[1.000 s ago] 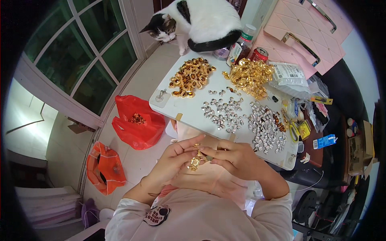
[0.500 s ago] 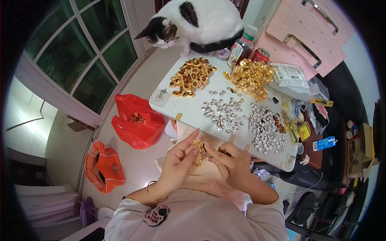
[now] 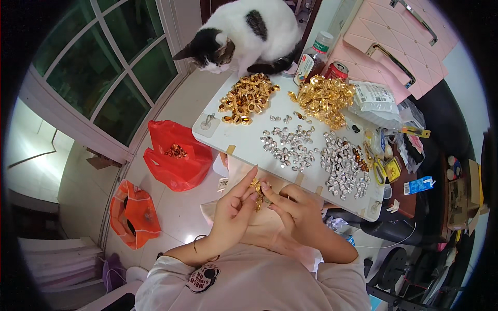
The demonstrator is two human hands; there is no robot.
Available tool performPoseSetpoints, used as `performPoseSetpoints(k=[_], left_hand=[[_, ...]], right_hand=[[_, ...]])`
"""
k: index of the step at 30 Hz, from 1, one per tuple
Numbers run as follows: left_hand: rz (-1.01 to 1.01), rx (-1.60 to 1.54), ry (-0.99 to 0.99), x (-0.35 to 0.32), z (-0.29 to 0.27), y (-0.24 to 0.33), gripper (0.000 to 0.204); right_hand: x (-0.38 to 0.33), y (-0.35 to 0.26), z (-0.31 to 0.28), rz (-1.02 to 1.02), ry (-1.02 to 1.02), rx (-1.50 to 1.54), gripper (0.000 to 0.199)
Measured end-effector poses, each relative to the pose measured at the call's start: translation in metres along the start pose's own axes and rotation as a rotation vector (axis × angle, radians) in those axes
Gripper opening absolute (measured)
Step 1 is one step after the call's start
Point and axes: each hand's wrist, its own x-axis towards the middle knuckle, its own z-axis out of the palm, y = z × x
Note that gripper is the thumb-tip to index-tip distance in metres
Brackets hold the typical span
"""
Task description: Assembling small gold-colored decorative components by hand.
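Note:
Just off the table's near edge, my left hand (image 3: 232, 208) pinches a gold jewellery piece (image 3: 259, 203) between thumb and fingers. My right hand (image 3: 296, 211) is closed on the same piece from the other side, its thumb and index finger pressed near the top. Part of the piece hangs below the fingertips; my fingers hide the rest. On the white table (image 3: 239, 141) lie a pile of gold pieces with amber stones (image 3: 248, 99), a heap of plain gold pieces (image 3: 326, 99), and two spreads of clear stones (image 3: 288, 144), the right one mixed with amber stones (image 3: 359, 159).
A black-and-white cat (image 3: 259, 31) sits at the table's far edge. Behind the gold heap stand a bottle (image 3: 313, 58) and a red can (image 3: 337, 71). Yellow-handled scissors (image 3: 379, 172) lie at the right. A red bag (image 3: 179, 155) and an orange bag (image 3: 136, 215) are on the floor.
The cat has shifted left and toward the table, its head now lower and close to the amber-stone pile. My hands stay nearly in place, with the gold piece turned slightly between them.

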Motion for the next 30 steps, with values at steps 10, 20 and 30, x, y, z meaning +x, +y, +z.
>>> performPoseSetpoints(k=[10,20,30], left_hand=[[-0.028,-0.095,0.011,0.006,0.001,0.001,0.048],[-0.107,-0.253,-0.039,0.006,-0.002,0.011,0.048],[-0.031,-0.164,-0.011,0.005,-0.002,0.004,0.047]], right_hand=[[0.010,0.003,-0.028,0.055,-0.415,-0.031,0.048],[0.011,-0.003,-0.017,0.073,-0.192,0.126,0.044],[0.007,-0.005,-0.001,0.009,-0.003,-0.070,0.049]])
